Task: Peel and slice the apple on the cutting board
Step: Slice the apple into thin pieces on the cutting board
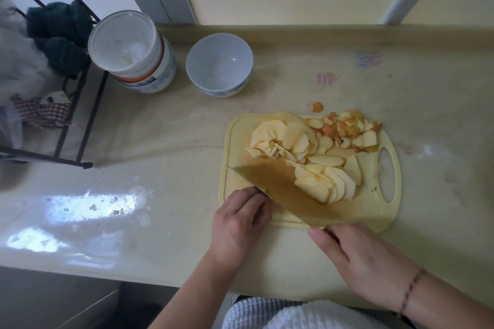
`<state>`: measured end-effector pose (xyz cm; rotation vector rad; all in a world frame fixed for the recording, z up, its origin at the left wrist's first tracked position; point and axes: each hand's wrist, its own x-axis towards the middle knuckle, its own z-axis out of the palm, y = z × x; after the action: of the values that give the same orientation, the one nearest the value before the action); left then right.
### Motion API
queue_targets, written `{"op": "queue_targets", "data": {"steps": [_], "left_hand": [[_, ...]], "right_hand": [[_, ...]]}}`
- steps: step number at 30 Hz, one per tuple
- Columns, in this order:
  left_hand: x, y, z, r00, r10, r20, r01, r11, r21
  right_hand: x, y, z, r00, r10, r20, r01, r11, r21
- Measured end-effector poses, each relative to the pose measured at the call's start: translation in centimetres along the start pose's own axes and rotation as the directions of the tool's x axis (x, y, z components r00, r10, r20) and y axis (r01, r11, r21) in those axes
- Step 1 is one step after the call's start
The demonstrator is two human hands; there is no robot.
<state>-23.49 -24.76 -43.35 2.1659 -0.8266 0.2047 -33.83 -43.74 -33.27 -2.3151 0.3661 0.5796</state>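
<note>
- The right hand [366, 264] is curled around the handle of the knife [283, 189], whose broad blade lies tilted across the near half of the cutting board [230, 136]. A fan of apple slices [326, 184] rests against the blade's far side, seemingly so they can be lifted or pushed together.
- The left hand [240, 222] sits at the board's near-left corner with its fingers bent down against the blade's edge. It probably steadies the blade or pins a small piece, but the blade hides the fingertips, so I cannot tell whether it grips anything.
- The apple is fully cut up. A looser heap of slices [280, 139] lies on the far half of the board, kept apart from the peels [347, 128] pushed into the far-right corner by the handle slot.
- One scrap of peel [317, 107] lies on the tabletop [160, 141] just beyond the board's far edge.
- The empty bowl [219, 64] stands well beyond the board to the far left, beside a jar [131, 51], with bare tabletop between bowl and board.
- The board's near edge is close to the tabletop's front edge, so room is tightest there.
</note>
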Motion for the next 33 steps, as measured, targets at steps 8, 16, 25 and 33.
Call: {"op": "queue_targets", "data": {"steps": [8,16,25,33], "left_hand": [[-0.2,-0.1,0.0,1.000,-0.005,-0.005,0.005,1.000,0.004],[-0.3,-0.1,0.0,1.000,-0.021,0.001,0.021,1.000,0.006],[-0.4,0.1,-0.4,1.000,-0.027,-0.007,0.027,0.999,0.024],[-0.6,0.0,-0.4,0.999,-0.039,-0.006,0.039,0.999,0.012]], "right_hand": [[-0.5,0.0,-0.3,1.000,-0.020,-0.007,0.020,0.999,0.034],[0.4,0.0,0.3,1.000,-0.007,-0.008,0.007,1.000,-0.026],[-0.5,-0.8,-0.2,1.000,-0.013,0.006,0.014,1.000,-0.026],[0.3,-0.5,0.4,0.999,-0.037,-0.020,0.036,0.998,-0.055]]}}
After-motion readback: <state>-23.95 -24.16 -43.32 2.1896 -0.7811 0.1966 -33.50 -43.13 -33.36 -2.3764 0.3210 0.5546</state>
